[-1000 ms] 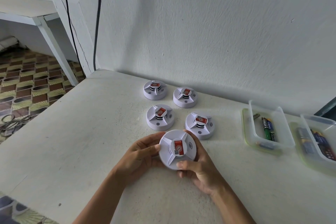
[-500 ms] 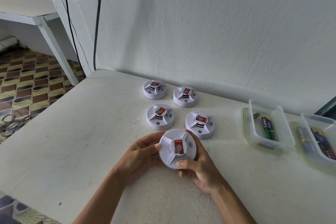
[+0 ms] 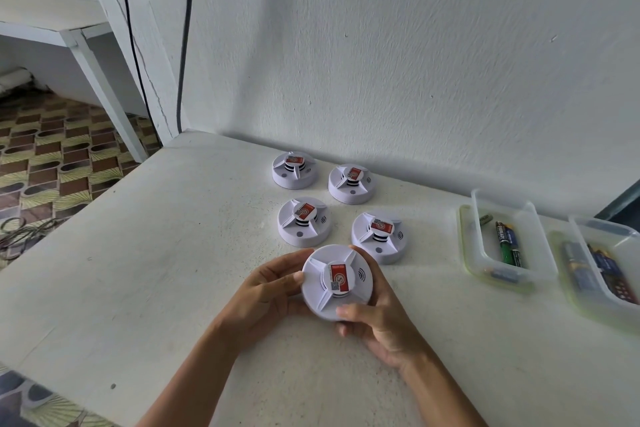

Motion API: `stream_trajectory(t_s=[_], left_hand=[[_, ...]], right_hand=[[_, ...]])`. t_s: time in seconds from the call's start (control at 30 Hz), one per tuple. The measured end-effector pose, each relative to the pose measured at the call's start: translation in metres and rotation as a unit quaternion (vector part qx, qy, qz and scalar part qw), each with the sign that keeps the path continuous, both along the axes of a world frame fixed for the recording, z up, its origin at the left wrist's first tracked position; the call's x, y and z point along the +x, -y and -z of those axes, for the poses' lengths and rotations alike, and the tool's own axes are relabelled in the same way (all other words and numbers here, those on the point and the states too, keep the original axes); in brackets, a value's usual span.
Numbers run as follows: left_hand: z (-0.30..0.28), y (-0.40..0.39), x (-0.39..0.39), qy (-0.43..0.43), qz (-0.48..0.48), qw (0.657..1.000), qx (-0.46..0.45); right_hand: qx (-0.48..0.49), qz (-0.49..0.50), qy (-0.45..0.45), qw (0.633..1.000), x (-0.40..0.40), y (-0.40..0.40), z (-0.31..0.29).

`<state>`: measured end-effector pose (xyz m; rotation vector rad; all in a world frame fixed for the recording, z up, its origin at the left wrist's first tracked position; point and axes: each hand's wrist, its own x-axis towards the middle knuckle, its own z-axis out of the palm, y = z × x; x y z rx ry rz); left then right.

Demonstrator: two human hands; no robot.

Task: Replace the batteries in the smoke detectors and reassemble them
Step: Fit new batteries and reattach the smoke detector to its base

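Observation:
A round white smoke detector (image 3: pixel 337 282) with a red label is held face up just above the white table (image 3: pixel 156 253). My left hand (image 3: pixel 266 295) grips its left rim with thumb and curled fingers. My right hand (image 3: pixel 377 319) wraps round its right and near rim. Several more white detectors stand behind it: one at the far left (image 3: pixel 293 170), one at the far right (image 3: pixel 351 183), one at mid left (image 3: pixel 303 222) and one at mid right (image 3: pixel 378 236). Batteries (image 3: pixel 506 243) lie in a clear tray (image 3: pixel 475 246) to the right.
A second clear tray (image 3: pixel 588 239) with dark batteries sits at the right edge. The white wall (image 3: pixel 415 62) rises close behind the detectors. A black cable (image 3: pixel 183 45) hangs at the wall's corner. The table's left edge drops to a patterned floor (image 3: pixel 52 166).

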<state>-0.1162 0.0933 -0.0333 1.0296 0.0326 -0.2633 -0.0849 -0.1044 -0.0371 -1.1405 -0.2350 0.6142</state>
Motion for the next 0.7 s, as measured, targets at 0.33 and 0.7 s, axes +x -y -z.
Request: stream_trajectory(t_s=[0.33,0.7], left_hand=[[-0.0001,-0.0004,0.0006,-0.005,0.005,1.0,0.001],[0.0028,-0.0014,0.0011,0.0,0.003,1.0,0.01]], right_hand=[[-0.003,-0.004,0.02,1.0,-0.0013,0.0012,0.0002],[0.002,0.001,0.026,1.0,-0.0008,0.0009,0.0011]])
